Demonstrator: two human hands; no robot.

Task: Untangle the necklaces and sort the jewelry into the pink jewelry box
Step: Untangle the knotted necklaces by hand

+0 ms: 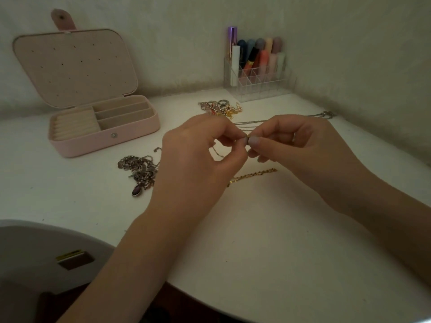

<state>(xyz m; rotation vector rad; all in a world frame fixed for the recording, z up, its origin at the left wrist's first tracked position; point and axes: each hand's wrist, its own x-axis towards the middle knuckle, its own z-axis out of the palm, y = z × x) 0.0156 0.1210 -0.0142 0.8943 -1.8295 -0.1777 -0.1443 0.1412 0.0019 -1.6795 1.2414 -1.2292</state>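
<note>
- Evidently both hands met over the middle of the white table (268,241): the left hand (198,155) and right hand (300,145) pinched one small point on a thin silver chain (275,121), fingertips nearly touching, probably to work a knot or clasp loose.
- That chain trailed away toward the table's right back edge, laid out straight so it would not snarl again.
- A tangled silver heap with a purple pendant (140,171) waited just left of the left wrist, a gold chain (254,174) lay below the hands, and mixed small pieces (221,108) sat behind them.
- The pink jewelry box (102,127) stood open at the left back corner, its compartments apparently bare, ready for sorting.
- A clear organizer (256,78) of lipsticks occupied the back edge.
</note>
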